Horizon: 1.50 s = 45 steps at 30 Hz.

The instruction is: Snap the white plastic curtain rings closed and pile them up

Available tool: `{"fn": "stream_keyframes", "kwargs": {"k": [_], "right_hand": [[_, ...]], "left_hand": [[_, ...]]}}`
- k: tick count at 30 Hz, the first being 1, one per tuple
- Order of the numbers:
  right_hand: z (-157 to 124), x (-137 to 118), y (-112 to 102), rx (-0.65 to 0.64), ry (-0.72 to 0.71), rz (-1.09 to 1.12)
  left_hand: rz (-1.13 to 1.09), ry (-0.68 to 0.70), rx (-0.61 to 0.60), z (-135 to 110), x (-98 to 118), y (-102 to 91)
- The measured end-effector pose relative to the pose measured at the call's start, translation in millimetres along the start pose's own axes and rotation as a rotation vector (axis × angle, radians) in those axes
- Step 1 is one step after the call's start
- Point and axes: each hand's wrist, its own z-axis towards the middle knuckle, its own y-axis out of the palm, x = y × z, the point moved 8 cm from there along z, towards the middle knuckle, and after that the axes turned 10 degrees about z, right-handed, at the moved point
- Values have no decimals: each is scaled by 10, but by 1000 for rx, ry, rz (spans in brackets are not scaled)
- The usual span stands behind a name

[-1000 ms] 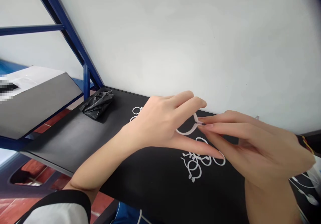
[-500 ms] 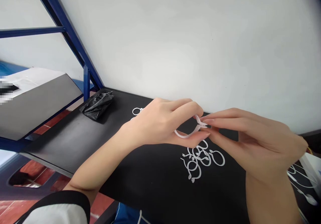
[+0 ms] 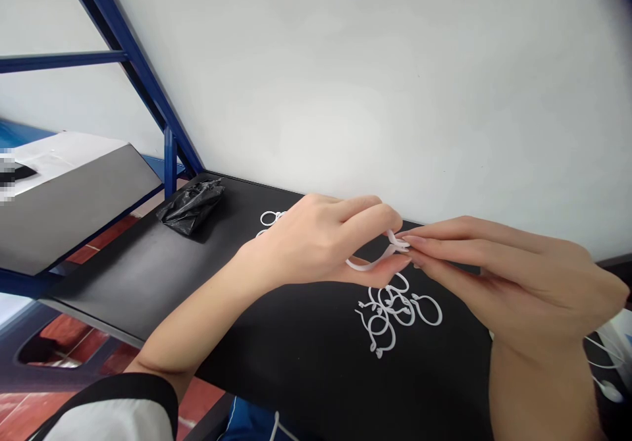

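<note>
Both my hands meet above a black table [image 3: 296, 355] and pinch one white plastic ring [image 3: 368, 264] between them. My left hand [image 3: 320, 240] curls its fingers and thumb round the ring's left part. My right hand [image 3: 498, 273] presses its fingertips on the ring's open ends at the right. Just below the hands a cluster of several white rings [image 3: 395, 312] lies on the table. More white rings [image 3: 269, 220] show behind my left wrist, partly hidden.
A crumpled black plastic bag [image 3: 192, 204] lies at the table's far left corner. A blue metal frame [image 3: 148, 92] stands behind it, with a second dark surface [image 3: 69, 204] at left. White cords [image 3: 605, 362] lie at the right edge. A pale wall runs along the back.
My left thumb has curled up under the ring, closing the hand round it. My right fingertips stay on the ring's ends. The ring has dropped slightly.
</note>
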Motion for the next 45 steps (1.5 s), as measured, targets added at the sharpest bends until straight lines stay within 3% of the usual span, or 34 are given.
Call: {"fn": "stream_keyframes", "kwargs": {"k": [8,45], "right_hand": [[44,-67,-9,29,-74,-16],[107,-125,31,-2,-56,-32]], "left_hand": [[-9,-11,27,-15,-2,-1],[-14,0,38,1,4,-34]]}}
